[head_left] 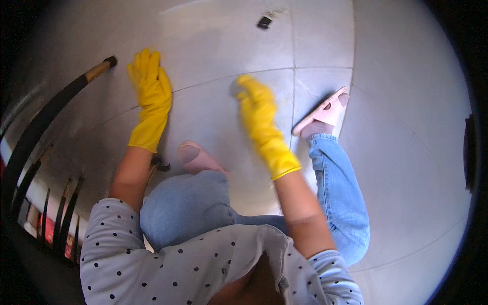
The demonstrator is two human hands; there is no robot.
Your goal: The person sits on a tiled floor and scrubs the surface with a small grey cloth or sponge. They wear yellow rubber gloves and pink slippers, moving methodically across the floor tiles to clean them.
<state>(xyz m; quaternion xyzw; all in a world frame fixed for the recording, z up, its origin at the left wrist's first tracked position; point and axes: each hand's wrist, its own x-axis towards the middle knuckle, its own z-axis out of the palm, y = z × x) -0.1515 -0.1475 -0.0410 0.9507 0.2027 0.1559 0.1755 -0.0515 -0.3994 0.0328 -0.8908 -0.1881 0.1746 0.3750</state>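
Note:
My left hand [150, 91], in a yellow rubber glove, lies flat on the grey tiled floor [208, 51], its fingers stretched out and nothing held. To the right, my right hand [255, 104] wears a matching glove and is low over the floor beside a tile joint. Its fingers are curled, and a blurred greyish patch shows at their left side. What they hold, if anything, I cannot make out. Beyond my right hand, a small black object [264, 22] lies on the tiles next to some scattered pale debris [276, 13].
My pink slippers [201, 157] [325, 113] are on the floor, one behind and between my hands, the other to the right. Dark furniture legs [40, 122] with a wooden tip stand at the left. A dark object [470, 152] is at the right rim.

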